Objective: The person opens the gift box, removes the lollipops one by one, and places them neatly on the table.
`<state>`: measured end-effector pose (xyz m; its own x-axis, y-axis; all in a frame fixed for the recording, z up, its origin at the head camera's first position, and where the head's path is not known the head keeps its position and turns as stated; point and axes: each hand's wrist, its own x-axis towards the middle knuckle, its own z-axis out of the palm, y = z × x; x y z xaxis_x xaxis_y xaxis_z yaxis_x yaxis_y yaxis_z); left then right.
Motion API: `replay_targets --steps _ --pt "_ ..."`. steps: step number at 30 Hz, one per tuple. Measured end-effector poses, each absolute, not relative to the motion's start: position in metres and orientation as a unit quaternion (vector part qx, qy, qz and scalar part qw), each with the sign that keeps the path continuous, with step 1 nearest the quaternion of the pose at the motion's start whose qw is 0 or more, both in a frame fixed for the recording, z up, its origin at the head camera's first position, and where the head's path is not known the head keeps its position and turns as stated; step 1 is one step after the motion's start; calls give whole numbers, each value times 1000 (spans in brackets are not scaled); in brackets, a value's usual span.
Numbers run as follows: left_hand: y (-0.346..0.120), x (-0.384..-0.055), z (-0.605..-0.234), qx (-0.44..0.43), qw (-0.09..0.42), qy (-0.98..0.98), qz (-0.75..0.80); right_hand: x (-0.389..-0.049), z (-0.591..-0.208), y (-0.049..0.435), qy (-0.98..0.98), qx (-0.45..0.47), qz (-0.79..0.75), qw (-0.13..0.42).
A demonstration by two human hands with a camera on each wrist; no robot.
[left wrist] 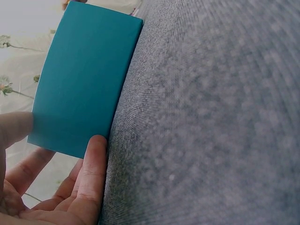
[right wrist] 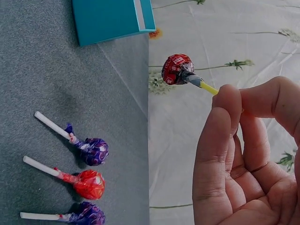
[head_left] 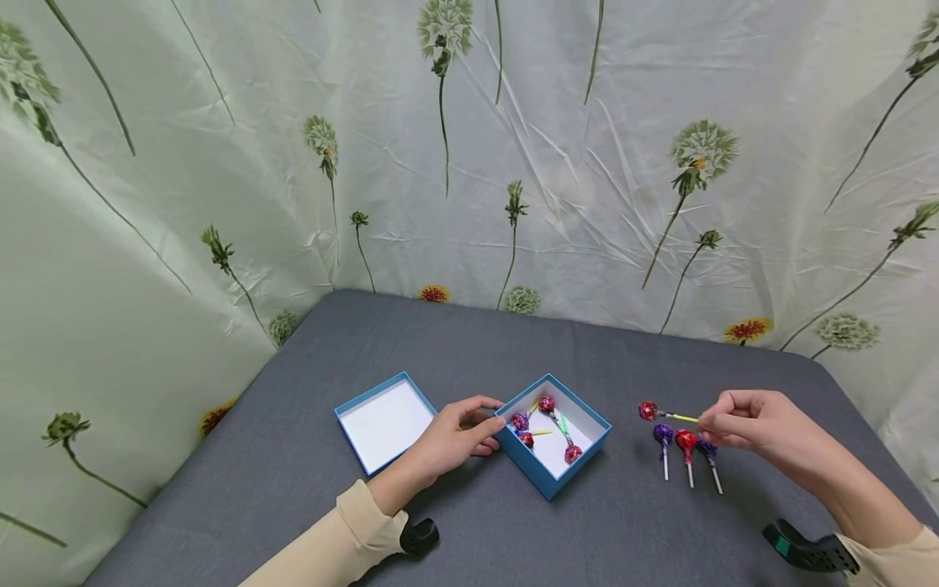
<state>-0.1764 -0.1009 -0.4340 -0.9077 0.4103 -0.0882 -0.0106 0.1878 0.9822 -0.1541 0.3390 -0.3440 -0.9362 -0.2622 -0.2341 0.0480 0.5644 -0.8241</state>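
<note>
My right hand [head_left: 763,420] pinches the yellow stick of a red-wrapped lollipop [right wrist: 178,69] between thumb and fingers, its head pointing left, up off the table. Below it on the cloth lie two purple lollipops [head_left: 663,435] and a red one [head_left: 686,442] in a row, white sticks toward me. At the left corner of an open blue box [head_left: 539,469], my left hand [head_left: 458,432] grips the walls, thumb and fingers on different sides. Inside the box, several lollipops [head_left: 572,453] with coloured sticks lie loosely on the white bottom.
A blue-edged lid [head_left: 387,424] with its white inside facing up lies left of the box, close beside my left hand. Grey cloth covers the table [head_left: 469,342]. Behind and to the left hangs a pale curtain [head_left: 557,163] printed with flowers.
</note>
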Motion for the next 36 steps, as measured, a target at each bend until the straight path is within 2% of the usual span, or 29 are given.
replay_targets --steps 10,36 --pt "-101 -177 -433 130 172 753 621 -143 -354 354 876 -17 -461 144" --pt "-102 -177 -434 131 173 754 620 -114 -388 395 798 85 -593 67"
